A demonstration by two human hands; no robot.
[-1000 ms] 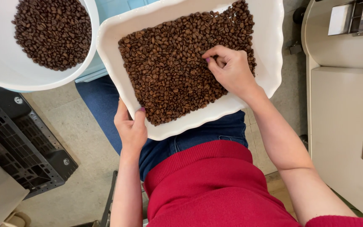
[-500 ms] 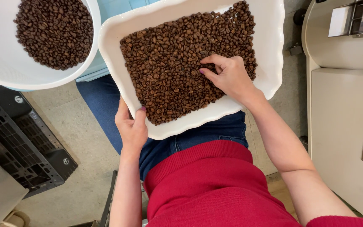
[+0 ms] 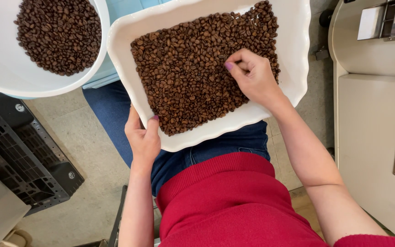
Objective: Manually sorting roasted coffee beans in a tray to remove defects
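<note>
Tray: wide white scallop-edged rectangular tray [image 3: 293,68], resting over the seated person's lap in blue jeans, tilted a little.
Beans: dark brown roasted coffee beans [image 3: 184,77] spread in one flat layer across most of the tray; bare white strip along the right side.
Bowl: round white bowl [image 3: 5,68] at upper left with its own heap of beans, just beside the tray.
Room: grey concrete floor [image 3: 83,137]; black plastic crate [image 3: 24,160] at left; beige machine cabinet [image 3: 371,128] at right.
Right hand [image 3: 252,77]: down on the beans, fingertips drawn together, pinching among them.
Left hand [image 3: 143,137]: gripping the tray's near rim, thumb on top.
</note>
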